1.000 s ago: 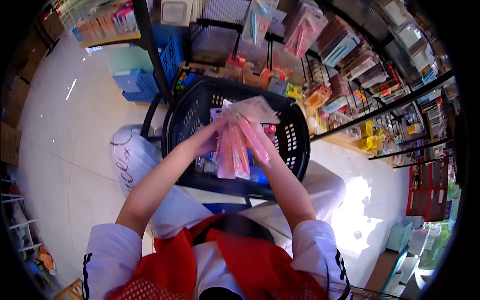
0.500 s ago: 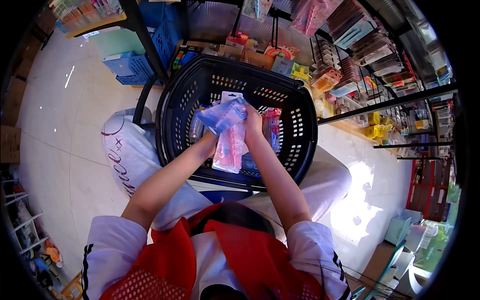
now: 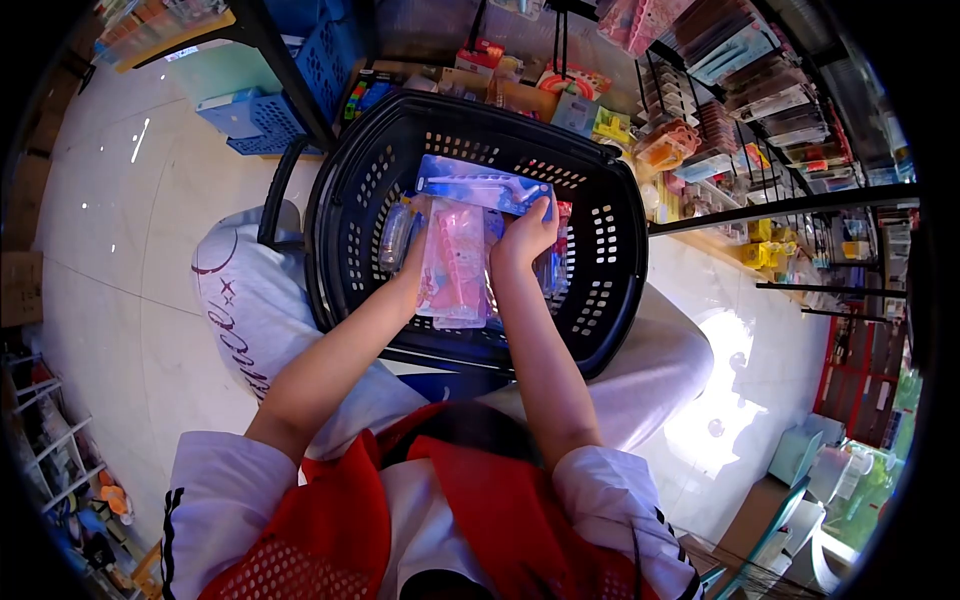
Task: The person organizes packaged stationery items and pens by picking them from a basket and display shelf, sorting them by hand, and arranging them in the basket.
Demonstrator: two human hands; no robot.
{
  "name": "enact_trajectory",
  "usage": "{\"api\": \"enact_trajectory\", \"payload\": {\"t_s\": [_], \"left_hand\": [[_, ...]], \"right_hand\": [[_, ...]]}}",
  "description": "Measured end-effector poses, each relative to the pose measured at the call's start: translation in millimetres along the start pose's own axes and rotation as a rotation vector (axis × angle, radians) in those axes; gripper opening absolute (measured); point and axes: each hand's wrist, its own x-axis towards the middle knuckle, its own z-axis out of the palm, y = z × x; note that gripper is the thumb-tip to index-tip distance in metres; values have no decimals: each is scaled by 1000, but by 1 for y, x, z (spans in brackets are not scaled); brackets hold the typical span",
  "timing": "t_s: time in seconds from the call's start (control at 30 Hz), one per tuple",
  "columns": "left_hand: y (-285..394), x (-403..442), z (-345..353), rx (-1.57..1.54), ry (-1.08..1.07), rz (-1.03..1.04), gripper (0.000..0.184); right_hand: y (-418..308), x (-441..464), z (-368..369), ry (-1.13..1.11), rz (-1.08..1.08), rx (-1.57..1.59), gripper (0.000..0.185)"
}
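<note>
Over the black basket (image 3: 390, 130), my right hand (image 3: 525, 238) is closed on the right end of a blue flat package (image 3: 480, 188) with a pale long item printed or packed in it. Pink clear packages (image 3: 455, 262) lie just below it, and my left hand (image 3: 412, 268) holds their left edge, its fingers partly hidden behind them. Inside the basket, a clear package (image 3: 395, 237) rests at the left, and red and blue packages (image 3: 553, 262) show at the right, partly covered by my right hand and wrist.
Hanging packages (image 3: 735, 55) fill the rack at the upper right, with yellow items (image 3: 765, 250) lower down. Blue plastic baskets (image 3: 265, 122) stand at the upper left. A black rack bar (image 3: 780, 208) runs to the right of the basket.
The blue package has turned from slanted to nearly level and moved up and right with my right hand. The pink packages now show more fully. The basket appears slightly higher and larger.
</note>
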Motion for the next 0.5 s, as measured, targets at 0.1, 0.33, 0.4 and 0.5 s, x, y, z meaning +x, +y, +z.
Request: {"api": "enact_trajectory", "payload": {"t_s": [0.1,0.33,0.4,0.5], "left_hand": [[2,2,-2,7,29,68,40],[16,-7,4,165,419,185,38],[23,-8,6,158,407,252,41],[30,-12,-6,92,427,256,43]], "right_hand": [[-17,-5,0,15,54,133,31],[-73,32,-15,-30,-142,178,26],[-89,47,-30,-59,-149,102,23],[-78,74,-60,-155,-129,-87,19]]}}
